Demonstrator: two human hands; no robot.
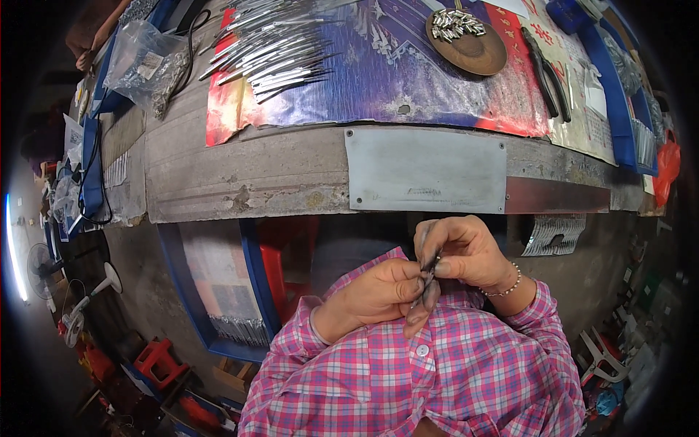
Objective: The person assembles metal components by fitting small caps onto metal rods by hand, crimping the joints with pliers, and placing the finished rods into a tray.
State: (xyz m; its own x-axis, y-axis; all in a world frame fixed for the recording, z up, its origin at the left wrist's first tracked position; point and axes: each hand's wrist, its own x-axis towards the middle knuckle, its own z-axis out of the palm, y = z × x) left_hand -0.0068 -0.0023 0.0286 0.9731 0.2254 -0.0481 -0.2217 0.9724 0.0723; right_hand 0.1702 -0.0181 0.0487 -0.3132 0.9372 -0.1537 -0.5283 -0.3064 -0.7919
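Close in front of my checked shirt, both hands meet fingertip to fingertip, below the table's near edge. My left hand (378,295) is closed in a pinch, its thumb pressed to the fingers. My right hand (470,255) pinches from the other side, thumb against forefinger, with a beaded bracelet on the wrist. Something small and dark sits between the fingertips, too covered to name. On the table lies a spread pile of thin silvery metal rods (280,62) with dark, narrow tips. Short shiny metal cylinders (457,25) fill part of a round brown dish (475,60).
Black-handled pliers (546,76) lie right of the dish. A pale plate (427,171) is fixed at the table's edge. Clear plastic bags (142,62) sit far left. A blue crate (258,291) holding rods stands low on the left; another blue bin (619,109) is at right.
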